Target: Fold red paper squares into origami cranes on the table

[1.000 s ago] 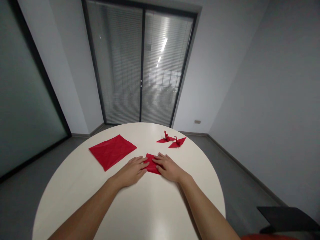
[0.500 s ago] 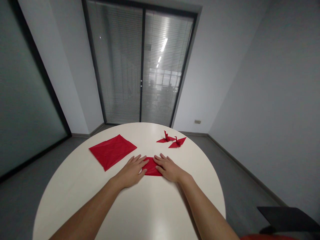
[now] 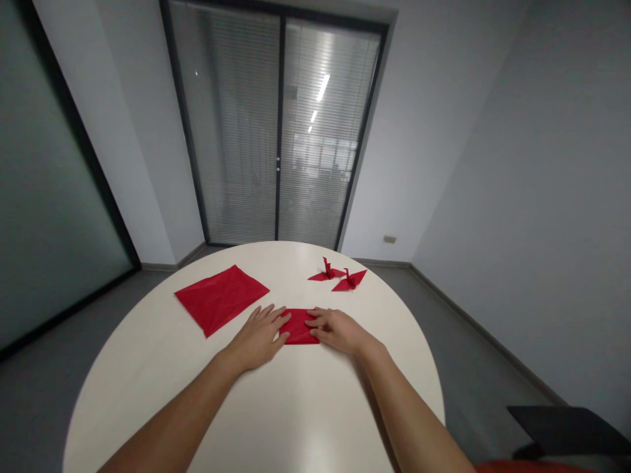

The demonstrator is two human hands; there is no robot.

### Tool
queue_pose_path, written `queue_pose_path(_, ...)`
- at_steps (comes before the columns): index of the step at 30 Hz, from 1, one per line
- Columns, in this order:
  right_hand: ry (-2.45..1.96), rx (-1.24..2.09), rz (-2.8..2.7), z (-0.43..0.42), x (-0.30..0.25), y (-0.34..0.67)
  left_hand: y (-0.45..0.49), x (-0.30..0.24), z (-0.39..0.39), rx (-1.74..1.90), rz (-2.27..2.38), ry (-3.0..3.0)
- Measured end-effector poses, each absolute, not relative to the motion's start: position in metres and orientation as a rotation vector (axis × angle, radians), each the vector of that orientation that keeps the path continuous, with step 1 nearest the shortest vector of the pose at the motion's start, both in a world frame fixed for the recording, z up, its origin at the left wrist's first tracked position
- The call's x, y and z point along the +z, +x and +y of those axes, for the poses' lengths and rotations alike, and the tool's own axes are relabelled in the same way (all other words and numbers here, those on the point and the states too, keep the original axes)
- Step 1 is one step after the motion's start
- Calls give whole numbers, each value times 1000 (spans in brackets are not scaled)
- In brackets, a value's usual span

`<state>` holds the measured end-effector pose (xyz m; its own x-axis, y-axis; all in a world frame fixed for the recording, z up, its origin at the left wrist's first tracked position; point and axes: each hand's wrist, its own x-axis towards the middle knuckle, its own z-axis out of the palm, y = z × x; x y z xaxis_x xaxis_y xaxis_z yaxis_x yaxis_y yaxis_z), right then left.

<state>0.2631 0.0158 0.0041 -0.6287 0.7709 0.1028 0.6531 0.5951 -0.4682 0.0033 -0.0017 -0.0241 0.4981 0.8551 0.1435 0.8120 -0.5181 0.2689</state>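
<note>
Plainly, we have the round white bench [image 3: 256, 420]; a large red sheet [image 3: 221, 300] lies flat on its left side; our left hand [image 3: 259, 338] rests open, fingers spread; our right hand [image 3: 340, 330] bends its fingers, whether pinching we cannot tell; under both hands' fingertips lies the folded red paper [image 3: 298, 327]; beyond stand two red cranes [image 3: 357, 278].

The left hand [image 3: 259, 336] and right hand [image 3: 342, 330] were ungloved, with slender fingers [image 3: 282, 321] and shorter thumbs [image 3: 281, 340]. The wrists [image 3: 231, 360] were bare and narrow. Both forearms [image 3: 182, 410], smooth and uncovered, broadened evenly away from them. The nails were too small to make out clearly.
</note>
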Motion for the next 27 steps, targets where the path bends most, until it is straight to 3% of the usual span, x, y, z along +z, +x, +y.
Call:
queue_pose_path(13, -1146, 550, -2483, 13, 8, 262, 3, -14, -5, 491, 1204, 2610)
queue_pose_path(27, -1122, 741, -2420, 10, 10, 265, 4, -5, -8, 574, 1123, 2580)
